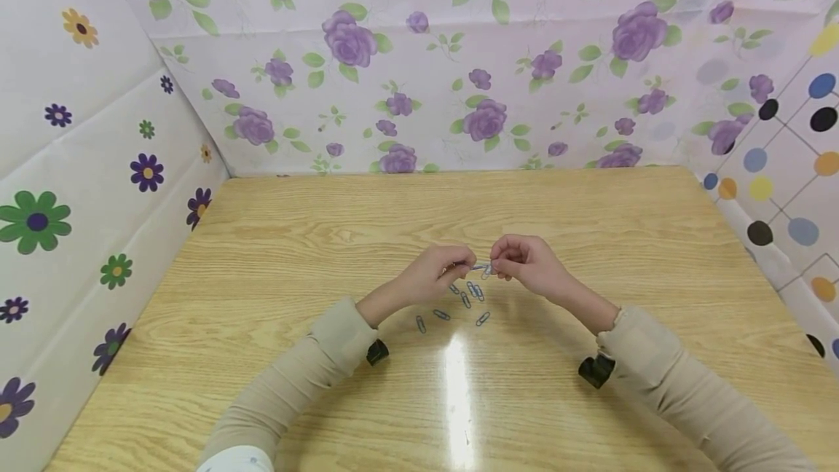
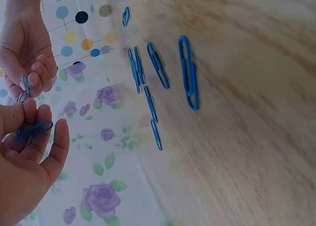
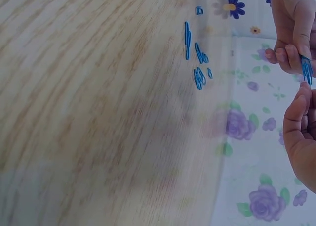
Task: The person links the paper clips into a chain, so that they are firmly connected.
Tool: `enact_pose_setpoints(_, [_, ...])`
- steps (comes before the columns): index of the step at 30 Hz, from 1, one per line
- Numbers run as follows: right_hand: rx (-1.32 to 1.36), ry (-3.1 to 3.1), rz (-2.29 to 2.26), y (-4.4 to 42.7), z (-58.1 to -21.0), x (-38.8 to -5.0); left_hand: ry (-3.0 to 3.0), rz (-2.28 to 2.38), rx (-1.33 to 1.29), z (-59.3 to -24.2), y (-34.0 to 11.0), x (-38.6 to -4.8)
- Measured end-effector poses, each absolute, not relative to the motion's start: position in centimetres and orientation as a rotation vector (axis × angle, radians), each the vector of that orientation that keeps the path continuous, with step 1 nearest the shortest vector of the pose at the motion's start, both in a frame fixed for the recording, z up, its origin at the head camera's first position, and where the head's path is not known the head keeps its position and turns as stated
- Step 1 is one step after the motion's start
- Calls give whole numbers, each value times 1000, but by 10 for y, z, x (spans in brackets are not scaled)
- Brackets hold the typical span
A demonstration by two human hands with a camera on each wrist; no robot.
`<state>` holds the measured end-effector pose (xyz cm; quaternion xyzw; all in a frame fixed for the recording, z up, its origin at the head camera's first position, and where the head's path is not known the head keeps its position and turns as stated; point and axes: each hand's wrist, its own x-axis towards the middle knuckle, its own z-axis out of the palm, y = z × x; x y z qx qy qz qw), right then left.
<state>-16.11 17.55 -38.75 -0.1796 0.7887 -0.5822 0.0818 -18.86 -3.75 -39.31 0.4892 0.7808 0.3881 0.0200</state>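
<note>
Above the wooden table my left hand (image 1: 435,272) pinches blue paper clips (image 2: 37,130) between thumb and fingers; one clip's loop lies across its fingers in the left wrist view. Facing it, my right hand (image 1: 534,264) pinches a blue paper clip (image 2: 24,90) by thumb and fingertips. The held clips meet in the narrow gap between the hands; whether they are linked I cannot tell. Several loose blue paper clips (image 1: 465,300) lie on the table just below the hands, some close together. One loose clip (image 1: 420,324) lies farther left, another (image 1: 482,319) nearer the front.
The wood-grain tabletop (image 1: 314,231) carries a bright light reflection in front of the clips. A cloth with purple roses (image 1: 485,119) hangs behind it. Flowered cloth (image 1: 98,195) stands at the left, dotted cloth (image 1: 780,195) at the right.
</note>
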Motion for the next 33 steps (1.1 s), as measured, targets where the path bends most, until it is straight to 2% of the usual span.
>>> enact_pose_setpoints(6, [-561, 2378, -1753, 175, -391, -161, 2494, 1068, 1650, -393, -37, -189])
enact_pose_setpoints(11, [-516, 2408, -1749, 178, -392, -162, 2496, 1043, 1629, -393, -38, -187])
enact_pose_setpoints(18, [-474, 2373, -1773, 184, -390, -161, 2403, 1247, 1330, -395, -42, -185])
enact_pose_setpoints(25, [-470, 2307, -1794, 186, -389, -160, 2176, 1522, 936, -376, -44, -178])
enact_pose_setpoints(27, [-463, 2304, -1801, 184, -388, -159, 2076, 1622, 843, -384, -44, -183])
enact_pose_setpoints(33, [-444, 2332, -1800, 179, -386, -157, 1773, 1850, 710, -387, -46, -187])
